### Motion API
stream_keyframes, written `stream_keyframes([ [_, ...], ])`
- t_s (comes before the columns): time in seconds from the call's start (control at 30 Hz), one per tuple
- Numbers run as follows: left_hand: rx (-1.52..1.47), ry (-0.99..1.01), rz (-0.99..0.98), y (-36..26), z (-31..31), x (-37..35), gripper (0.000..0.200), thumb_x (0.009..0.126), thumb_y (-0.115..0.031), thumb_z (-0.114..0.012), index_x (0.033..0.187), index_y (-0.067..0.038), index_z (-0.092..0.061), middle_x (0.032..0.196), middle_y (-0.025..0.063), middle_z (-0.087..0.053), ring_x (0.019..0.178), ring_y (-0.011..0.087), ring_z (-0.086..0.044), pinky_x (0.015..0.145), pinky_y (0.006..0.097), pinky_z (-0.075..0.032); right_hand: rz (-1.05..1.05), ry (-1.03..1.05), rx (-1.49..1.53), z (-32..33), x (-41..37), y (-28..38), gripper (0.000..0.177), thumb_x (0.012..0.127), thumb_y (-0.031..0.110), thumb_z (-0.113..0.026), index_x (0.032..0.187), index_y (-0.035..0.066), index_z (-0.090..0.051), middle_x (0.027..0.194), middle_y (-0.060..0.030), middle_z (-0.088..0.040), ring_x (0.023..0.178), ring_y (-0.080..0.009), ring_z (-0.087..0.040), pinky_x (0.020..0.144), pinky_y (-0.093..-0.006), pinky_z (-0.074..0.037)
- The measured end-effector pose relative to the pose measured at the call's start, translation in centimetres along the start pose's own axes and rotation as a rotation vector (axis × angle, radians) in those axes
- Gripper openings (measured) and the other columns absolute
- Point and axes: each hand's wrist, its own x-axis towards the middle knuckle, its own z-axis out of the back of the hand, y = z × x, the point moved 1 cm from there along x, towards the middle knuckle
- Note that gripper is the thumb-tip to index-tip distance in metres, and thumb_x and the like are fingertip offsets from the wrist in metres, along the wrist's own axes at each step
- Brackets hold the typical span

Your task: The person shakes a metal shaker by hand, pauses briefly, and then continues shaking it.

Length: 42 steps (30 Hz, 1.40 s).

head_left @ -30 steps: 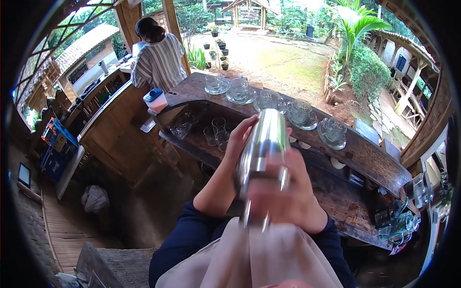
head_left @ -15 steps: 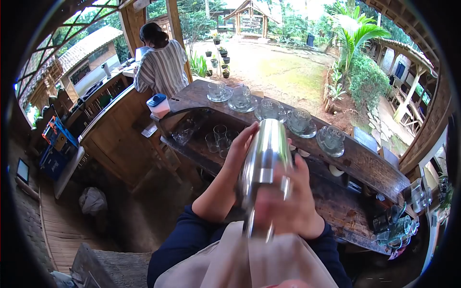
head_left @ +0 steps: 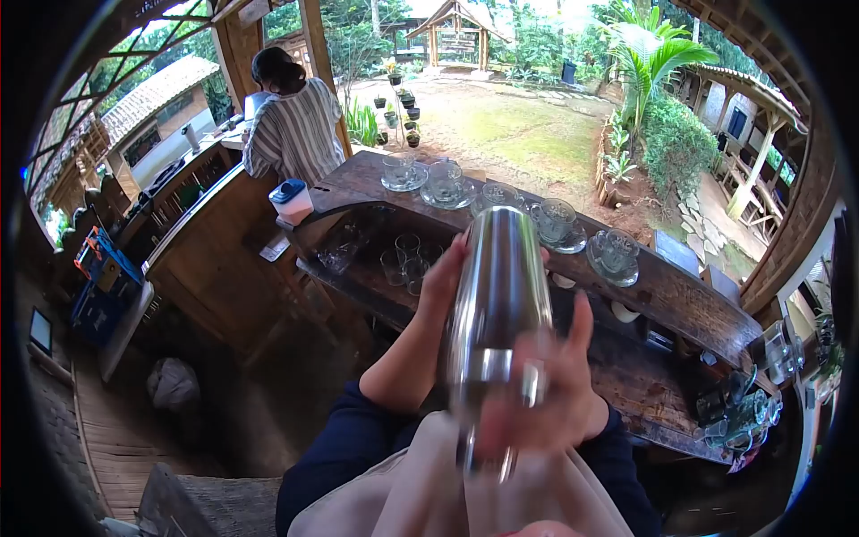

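Observation:
A shiny metal cocktail shaker is held in front of my chest, tilted, its broad base pointing away from me and its narrower end toward my lap. My left hand is closed around the far part from the left, its fingers partly hidden behind the metal. Around the nearer, narrower part my right hand is wrapped, blurred by motion, with its thumb raised along the side. Past the shaker, several glass cups on saucers stand in a row on the wooden counter.
Drinking glasses stand on the lower shelf. A clear container with a blue lid sits at the counter's left end. Glass mugs are grouped at right. A person in a striped shirt stands at another counter on the left.
The shaker has shifted slightly and appears larger, with both hands still around it. My view has turned a little. The person at the left counter stays in place.

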Motion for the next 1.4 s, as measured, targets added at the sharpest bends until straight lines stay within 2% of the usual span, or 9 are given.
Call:
stream_keyframes([
  [0.1,0.178,0.363,-0.325,1.1,-0.8,0.8,0.055,0.090,-0.040,-0.051,0.133,-0.010,-0.034,0.124,0.0231,-0.047,0.108,0.0431,-0.052,0.085,0.0532,-0.047,0.249,-0.240,0.009,-2.1,-2.8,-2.5,0.030,0.066,0.008,-0.065,0.093,0.022,-0.064,0.101,-0.0049,-0.059,0.106,-0.0252,-0.054,0.098,-0.0524,-0.031],
  [0.33,-0.105,-0.473,-0.133,1.2,6.5,1.3,0.035,0.090,-0.026,-0.040,0.103,0.001,-0.058,0.099,0.0155,-0.063,0.084,0.0260,-0.064,0.080,0.0393,-0.052,-0.521,-0.044,-0.037,-2.5,-2.0,-6.8,0.041,0.066,0.018,-0.065,0.105,0.007,-0.059,0.110,-0.0114,-0.058,0.099,-0.0345,-0.055,0.085,-0.0470,-0.042],
  [0.43,-0.058,-0.285,0.074,-0.6,-1.1,1.0,0.046,0.091,-0.032,-0.042,0.118,0.005,-0.047,0.112,0.0214,-0.058,0.098,0.0312,-0.060,0.083,0.0381,-0.051,-0.111,0.289,-0.155,0.0,0.5,-1.4,0.027,0.065,0.016,-0.067,0.092,0.018,-0.068,0.111,0.0039,-0.060,0.105,-0.0229,-0.056,0.095,-0.0492,-0.034],
  [0.57,0.106,0.414,-0.357,0.4,-0.6,1.0,0.059,0.088,-0.035,-0.056,0.135,-0.017,-0.025,0.125,0.0282,-0.043,0.100,0.0440,-0.055,0.079,0.0584,-0.049,0.607,-0.599,-0.141,-7.0,-3.9,-2.3,0.021,0.071,0.017,-0.066,0.091,0.023,-0.065,0.094,0.0105,-0.059,0.099,-0.0117,-0.058,0.090,-0.0440,-0.038],
  [0.8,-0.171,-0.316,-0.138,1.1,6.6,0.9,0.040,0.090,-0.032,-0.041,0.113,-0.001,-0.053,0.105,0.0151,-0.061,0.088,0.0244,-0.063,0.077,0.0399,-0.053,-0.614,-0.092,0.101,-2.7,-0.6,-6.2,0.023,0.070,0.017,-0.066,0.093,0.017,-0.065,0.107,-0.0065,-0.059,0.103,-0.0262,-0.055,0.093,-0.0463,-0.037],
  [0.9,-0.123,-0.341,0.046,-0.3,-2.5,0.6,0.051,0.091,-0.038,-0.042,0.118,0.004,-0.047,0.111,0.0207,-0.057,0.099,0.0296,-0.059,0.082,0.0397,-0.051,-0.112,0.254,-0.058,0.1,1.7,-1.5,0.026,0.068,0.016,-0.069,0.094,0.020,-0.064,0.104,0.0001,-0.060,0.106,-0.0245,-0.056,0.093,-0.0491,-0.037],
  [1.07,0.200,0.219,-0.350,0.1,-0.8,0.3,0.058,0.081,-0.049,-0.059,0.129,-0.025,-0.036,0.119,0.0186,-0.048,0.103,0.0461,-0.052,0.073,0.0534,-0.054,0.524,-0.596,0.233,-4.5,-0.5,-1.8,0.023,0.074,0.030,-0.068,0.096,0.025,-0.062,0.095,0.0153,-0.060,0.102,-0.0209,-0.058,0.090,-0.0528,-0.037],
  [1.23,-0.069,-0.279,-0.166,0.1,6.3,1.5,0.042,0.088,-0.033,-0.046,0.111,0.001,-0.053,0.102,0.0149,-0.062,0.090,0.0267,-0.063,0.079,0.0372,-0.053,-0.477,0.016,0.031,-3.1,-2.4,-7.8,0.047,0.062,0.011,-0.072,0.106,0.003,-0.057,0.115,-0.0184,-0.054,0.108,-0.0389,-0.051,0.091,-0.0477,-0.041],
  [1.4,0.083,-0.275,0.048,-1.4,-1.9,1.0,0.044,0.090,-0.036,-0.044,0.114,0.000,-0.049,0.107,0.0246,-0.058,0.088,0.0302,-0.063,0.081,0.0410,-0.052,0.102,-0.037,0.028,-2.0,-1.0,-1.3,0.027,0.069,0.014,-0.067,0.096,0.020,-0.063,0.111,0.0034,-0.057,0.109,-0.0197,-0.053,0.090,-0.0441,-0.039],
])
